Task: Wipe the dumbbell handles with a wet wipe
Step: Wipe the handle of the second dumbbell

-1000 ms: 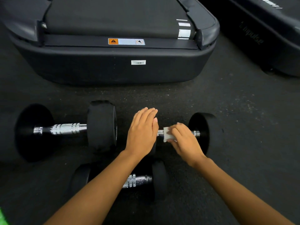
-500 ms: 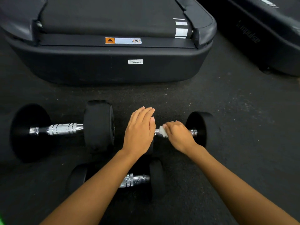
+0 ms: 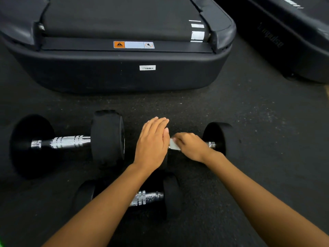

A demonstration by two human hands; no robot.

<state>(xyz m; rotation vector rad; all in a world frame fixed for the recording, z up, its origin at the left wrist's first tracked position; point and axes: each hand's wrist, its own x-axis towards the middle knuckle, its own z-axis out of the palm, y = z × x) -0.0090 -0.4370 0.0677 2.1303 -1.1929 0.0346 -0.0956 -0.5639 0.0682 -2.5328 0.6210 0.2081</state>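
Three black dumbbells with chrome handles lie on the dark gym floor. The right dumbbell (image 3: 218,138) has my left hand (image 3: 153,141) resting flat, fingers together, on its hidden left weight. My right hand (image 3: 191,146) is closed over its handle, pressing a white wet wipe (image 3: 173,145) against the metal; only a short chrome stub shows by the right weight. A larger dumbbell (image 3: 106,138) lies to the left, its handle bare. A smaller dumbbell (image 3: 171,195) lies nearest me, partly under my left forearm.
A black treadmill base (image 3: 124,75) with a warning sticker stands just behind the dumbbells. A second black machine (image 3: 293,45) runs along the upper right. Speckled rubber floor (image 3: 267,122) spreads to the right.
My right hand with the wipe slid along the handle towards the left weight and turned over it. My left hand stayed on the weight.
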